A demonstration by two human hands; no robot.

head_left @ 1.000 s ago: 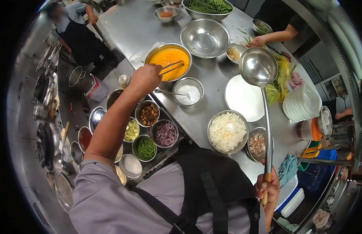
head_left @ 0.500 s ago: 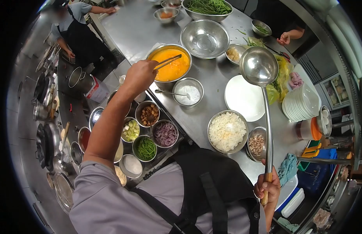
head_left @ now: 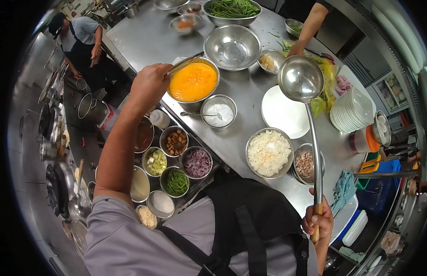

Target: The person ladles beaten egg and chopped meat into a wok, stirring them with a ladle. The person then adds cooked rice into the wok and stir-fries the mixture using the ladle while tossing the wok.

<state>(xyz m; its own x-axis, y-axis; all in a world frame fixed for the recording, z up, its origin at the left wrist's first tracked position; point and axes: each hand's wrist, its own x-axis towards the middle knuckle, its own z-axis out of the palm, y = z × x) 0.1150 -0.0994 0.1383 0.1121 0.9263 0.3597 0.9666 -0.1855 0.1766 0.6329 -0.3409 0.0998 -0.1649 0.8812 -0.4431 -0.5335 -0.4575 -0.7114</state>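
Note:
My left hand (head_left: 151,86) is closed around metal tongs (head_left: 186,63), whose tips are above the far rim of a steel bowl. Beaten egg (head_left: 193,83), bright orange-yellow, fills that bowl. My right hand (head_left: 318,218) grips the wooden handle of a long ladle (head_left: 301,79), and its bowl end hovers upright over the table beside a white plate (head_left: 282,112). A bowl of white powder (head_left: 220,112) with a spoon in it is close to the egg bowl. Nearer my body sits a bowl of cooked rice (head_left: 268,153), with chopped meat-like pieces (head_left: 304,165) beside it.
Tubs of sliced red onion (head_left: 198,162), green beans (head_left: 175,181) and white granules (head_left: 163,202) line the table's left edge. Stacked plates (head_left: 351,115) stand at right. A large steel bowl (head_left: 233,48) is at the back. A co-worker's arm (head_left: 313,25) reaches in; another person (head_left: 82,43) stands at left.
My left hand has drawn the tongs up and back from the egg toward the bowl's far rim. The ladle stays in my right hand. At the back right, a co-worker's hand has reached further over the table.

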